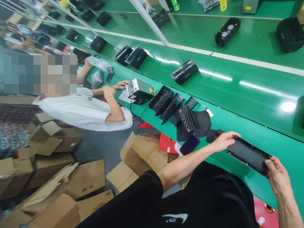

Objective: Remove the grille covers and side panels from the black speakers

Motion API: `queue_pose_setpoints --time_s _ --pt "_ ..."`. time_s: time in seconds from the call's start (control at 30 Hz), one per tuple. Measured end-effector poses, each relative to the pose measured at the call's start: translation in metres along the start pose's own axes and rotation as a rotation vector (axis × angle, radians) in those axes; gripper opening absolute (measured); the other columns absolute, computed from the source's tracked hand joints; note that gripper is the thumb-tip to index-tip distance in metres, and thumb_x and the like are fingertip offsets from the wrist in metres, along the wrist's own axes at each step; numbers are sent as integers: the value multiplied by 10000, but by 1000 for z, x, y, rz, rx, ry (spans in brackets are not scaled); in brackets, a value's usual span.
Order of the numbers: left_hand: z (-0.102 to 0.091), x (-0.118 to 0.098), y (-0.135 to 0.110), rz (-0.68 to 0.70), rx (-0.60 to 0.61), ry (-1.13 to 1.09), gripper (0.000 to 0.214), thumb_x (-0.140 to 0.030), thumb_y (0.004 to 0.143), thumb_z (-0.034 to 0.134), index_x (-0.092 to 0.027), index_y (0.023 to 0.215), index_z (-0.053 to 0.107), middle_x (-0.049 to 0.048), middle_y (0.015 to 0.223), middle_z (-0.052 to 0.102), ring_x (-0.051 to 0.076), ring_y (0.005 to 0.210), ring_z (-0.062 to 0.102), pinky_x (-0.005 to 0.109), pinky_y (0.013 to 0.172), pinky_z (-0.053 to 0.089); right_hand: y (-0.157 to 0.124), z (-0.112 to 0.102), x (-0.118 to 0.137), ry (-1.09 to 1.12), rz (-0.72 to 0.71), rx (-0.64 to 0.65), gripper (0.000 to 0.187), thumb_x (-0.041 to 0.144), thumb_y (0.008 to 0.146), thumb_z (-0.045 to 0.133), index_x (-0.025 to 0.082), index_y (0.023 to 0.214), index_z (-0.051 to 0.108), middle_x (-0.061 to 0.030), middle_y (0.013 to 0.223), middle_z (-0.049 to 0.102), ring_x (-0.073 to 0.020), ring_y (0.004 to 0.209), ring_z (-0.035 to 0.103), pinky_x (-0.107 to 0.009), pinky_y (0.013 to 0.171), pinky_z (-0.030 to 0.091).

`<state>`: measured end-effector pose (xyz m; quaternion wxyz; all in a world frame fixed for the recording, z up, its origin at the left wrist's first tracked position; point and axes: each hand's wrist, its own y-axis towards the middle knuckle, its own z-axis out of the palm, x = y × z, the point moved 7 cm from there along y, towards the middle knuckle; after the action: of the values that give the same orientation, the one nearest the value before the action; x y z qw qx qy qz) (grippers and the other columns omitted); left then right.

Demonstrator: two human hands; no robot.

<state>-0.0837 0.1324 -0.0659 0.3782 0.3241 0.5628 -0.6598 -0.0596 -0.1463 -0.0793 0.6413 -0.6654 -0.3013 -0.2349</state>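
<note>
A shallow black rectangular panel (249, 155) with small tabs along its rim is held between my two hands, slightly tilted over the green bench. My left hand (224, 141) pinches its left end; my right hand (279, 174) grips the right end, with the thumb on the inner face. Just left of my left hand lie some folded black pieces (212, 135). Farther left, a black perforated grille (188, 118) rests on black sheets (204, 122), beside several more slotted black shells (162, 98). A dark-screened phone (189, 144) lies near the bench's front edge.
A green conveyor (237, 91) beyond the bench carries black speaker-like housings (184, 71). At left a co-worker in a white shirt (83, 109) sits near a metal box with a cable (140, 91). Opened cardboard boxes (147, 152) crowd the floor.
</note>
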Motion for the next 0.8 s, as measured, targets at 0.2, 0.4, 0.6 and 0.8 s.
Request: queue_pose_setpoints --time_s 0.2,0.4,0.6,0.8 --pt "9 19 36 -12 -13 128 464 -135 852 524 -147 1282 698 -35 765 474 103 674 418 209 665 358 40 -20 -14 -129 -36 -55 504 576 603 865 229 851 597 43 707 588 -158 606 545 -280 551 477" --pt "23 18 97 34 -65 518 494 -110 906 465 -199 1331 702 36 996 658 163 924 610 283 943 496 95 -49 -6 -229 -92 -200 494 544 540 841 193 841 665 28 621 589 -164 526 516 -289 462 436" --pt "38 18 130 33 -66 816 476 -93 961 414 -118 1396 604 121 1210 708 197 1103 667 293 1012 508 112 -64 5 -295 -148 -243 559 558 608 769 168 1002 697 -13 768 676 -194 637 639 -301 553 524" --pt "49 13 131 -18 -46 937 405 -96 929 475 -141 1311 605 156 1155 698 290 1111 679 395 955 538 112 -67 4 -386 -136 -262 546 582 636 725 179 1001 679 -23 767 682 -225 651 684 -327 592 554"
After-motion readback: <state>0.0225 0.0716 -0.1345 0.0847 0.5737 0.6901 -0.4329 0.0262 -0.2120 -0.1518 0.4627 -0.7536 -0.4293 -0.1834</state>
